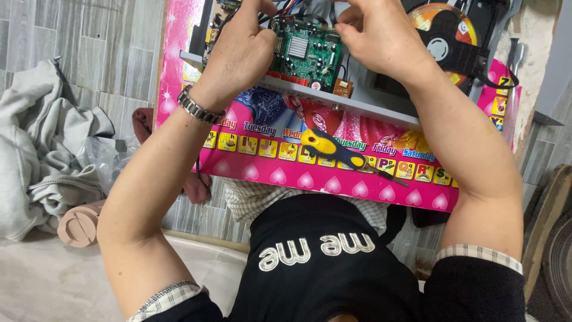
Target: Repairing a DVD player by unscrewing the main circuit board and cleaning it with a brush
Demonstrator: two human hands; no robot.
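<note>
Green circuit board (304,52) w/ silver heatsink sits in grey chassis; left hand (241,50) & right hand (372,33) pinch wires at its top edge, grip partly hidden. Risk: tugging could snap a connector.

Yellow-black screwdriver (330,148) on pink table (357,188); grey cloth (42,143) on floor; disc (444,27).

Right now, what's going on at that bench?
A person leans over an opened grey device case resting on a pink children's table. Both hands work at the wires by a green circuit board inside it: the left hand, with a metal wristwatch, at the board's left edge, the right hand at its upper right. A yellow-and-black screwdriver lies unused on the table.
</note>
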